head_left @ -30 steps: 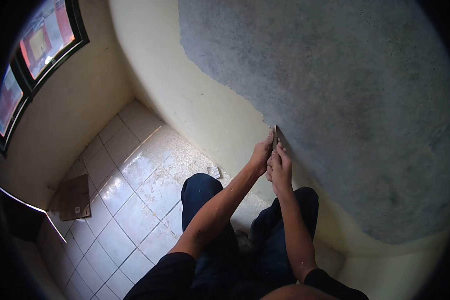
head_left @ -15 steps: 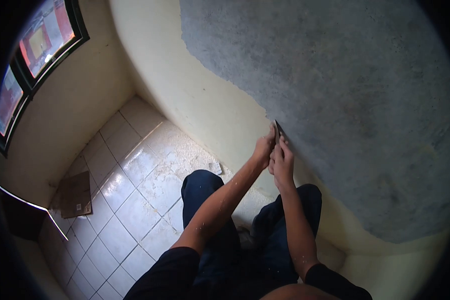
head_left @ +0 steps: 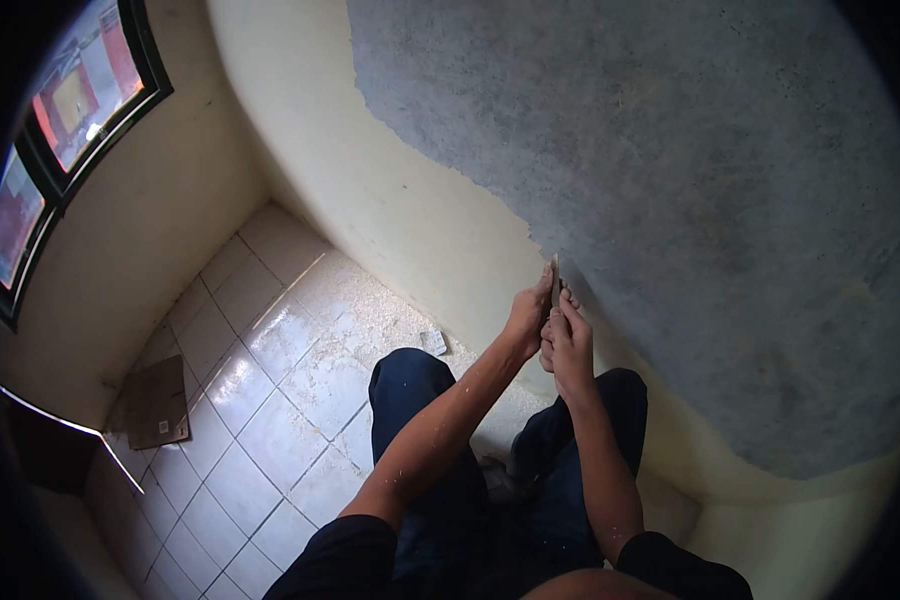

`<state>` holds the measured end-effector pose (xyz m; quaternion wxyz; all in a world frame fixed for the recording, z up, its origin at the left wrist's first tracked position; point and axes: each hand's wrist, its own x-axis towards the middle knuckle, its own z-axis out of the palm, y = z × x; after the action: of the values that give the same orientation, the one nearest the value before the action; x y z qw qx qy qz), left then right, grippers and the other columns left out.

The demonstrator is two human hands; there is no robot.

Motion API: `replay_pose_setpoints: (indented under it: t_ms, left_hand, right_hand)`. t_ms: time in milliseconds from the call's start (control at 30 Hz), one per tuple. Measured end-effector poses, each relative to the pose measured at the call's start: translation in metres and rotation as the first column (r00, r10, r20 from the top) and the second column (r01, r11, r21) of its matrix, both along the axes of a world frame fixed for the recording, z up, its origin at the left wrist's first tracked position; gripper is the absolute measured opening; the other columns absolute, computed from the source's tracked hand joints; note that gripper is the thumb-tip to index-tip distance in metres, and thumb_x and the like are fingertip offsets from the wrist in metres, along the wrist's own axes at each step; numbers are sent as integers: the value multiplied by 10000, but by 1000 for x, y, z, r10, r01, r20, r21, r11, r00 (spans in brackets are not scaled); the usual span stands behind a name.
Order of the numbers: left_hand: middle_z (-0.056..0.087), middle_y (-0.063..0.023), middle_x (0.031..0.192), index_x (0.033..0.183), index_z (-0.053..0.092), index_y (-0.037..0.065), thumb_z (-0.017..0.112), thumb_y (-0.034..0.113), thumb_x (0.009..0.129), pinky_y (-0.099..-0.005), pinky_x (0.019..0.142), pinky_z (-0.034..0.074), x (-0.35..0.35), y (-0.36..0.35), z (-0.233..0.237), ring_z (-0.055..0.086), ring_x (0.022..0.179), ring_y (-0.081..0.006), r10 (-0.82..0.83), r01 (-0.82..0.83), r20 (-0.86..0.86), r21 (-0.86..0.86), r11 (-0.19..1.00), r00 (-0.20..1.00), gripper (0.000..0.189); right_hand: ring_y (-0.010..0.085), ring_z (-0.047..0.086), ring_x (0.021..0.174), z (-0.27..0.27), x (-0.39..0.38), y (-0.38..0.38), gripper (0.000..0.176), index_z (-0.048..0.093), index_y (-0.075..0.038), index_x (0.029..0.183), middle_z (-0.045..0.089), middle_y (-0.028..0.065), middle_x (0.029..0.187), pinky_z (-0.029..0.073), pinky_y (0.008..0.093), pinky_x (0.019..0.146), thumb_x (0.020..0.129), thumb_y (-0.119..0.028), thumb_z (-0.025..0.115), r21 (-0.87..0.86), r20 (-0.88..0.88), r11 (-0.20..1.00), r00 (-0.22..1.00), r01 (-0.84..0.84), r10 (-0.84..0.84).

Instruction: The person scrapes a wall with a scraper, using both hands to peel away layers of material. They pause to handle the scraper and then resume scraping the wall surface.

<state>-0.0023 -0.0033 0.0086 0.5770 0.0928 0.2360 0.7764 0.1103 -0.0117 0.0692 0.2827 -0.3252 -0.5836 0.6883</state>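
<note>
Both my hands are closed around a narrow scraper (head_left: 556,279) at the wall. My left hand (head_left: 532,313) grips it from the left side, and my right hand (head_left: 568,345) wraps its lower part just beside. The scraper's tip is by the ragged border between the cream paint (head_left: 450,240) and the bare grey wall surface (head_left: 670,200). Fingers hide most of the tool, so its handle cannot be made out.
White floor tiles (head_left: 280,430) carry pale flakes and dust along the wall's foot. A small light piece (head_left: 433,342) lies near my left knee. Brown cardboard (head_left: 157,403) rests at the left, below a dark-framed window (head_left: 60,180).
My hands and the scraper have shifted slightly down along the wall, and the tool now points more upright. The whole view has moved a little.
</note>
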Motion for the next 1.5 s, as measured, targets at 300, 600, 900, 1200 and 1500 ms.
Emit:
replay_pose_setpoints:
  t_ms: [300, 600, 900, 1200, 1500]
  left_hand:
    - [650, -70, 909, 1081, 604, 50, 539, 453, 1115, -341, 742, 593, 4, -7, 12, 676, 840, -216, 32, -30, 25, -75, 997, 999, 410]
    - [656, -47, 964, 1080, 613, 70, 547, 477, 1107, -338, 776, 591, -2, -11, 9, 681, 891, -183, -1, -2, -36, -75, 997, 999, 413]
    - [670, -69, 948, 1055, 621, 54, 571, 429, 1106, -351, 795, 585, -12, 0, -1, 673, 866, -208, -23, 25, 63, -30, 999, 998, 382]
    - [671, -72, 943, 1042, 621, 74, 522, 473, 1116, -339, 789, 578, -25, 11, -5, 667, 868, -202, -16, 16, 34, 7, 1000, 999, 417]
    - [660, -79, 916, 1040, 606, 67, 482, 493, 1126, -340, 757, 576, -47, 12, 2, 662, 828, -195, 42, -42, 39, 9, 999, 998, 452]
  right_hand:
    - [-3, 315, 476, -7, 0, 0, 296, 591, -24, 1377, 362, -96, 660, 244, 223, 395, 1138, -164, 488, 4, -3, 1000, 1000, 12, -12]
    - [-2, 307, 476, -4, -1, 0, 422, 470, -62, 1555, 367, -83, 704, 229, 209, 390, 1151, -185, 454, -17, 2, 999, 999, -49, 49]
    - [8, 303, 477, -11, -9, 9, 450, 448, -72, 1586, 378, -76, 701, 224, 214, 393, 1147, -169, 452, -45, -20, 996, 997, -72, 71]
    - [4, 308, 480, -4, -20, 17, 448, 456, -90, 1588, 370, -83, 701, 232, 198, 393, 1147, -173, 457, -41, -19, 996, 997, -73, 72]
    - [-1, 307, 472, -12, -48, 31, 343, 564, -49, 1450, 370, -93, 667, 223, 218, 393, 1145, -180, 478, -67, -52, 992, 993, -107, 104]
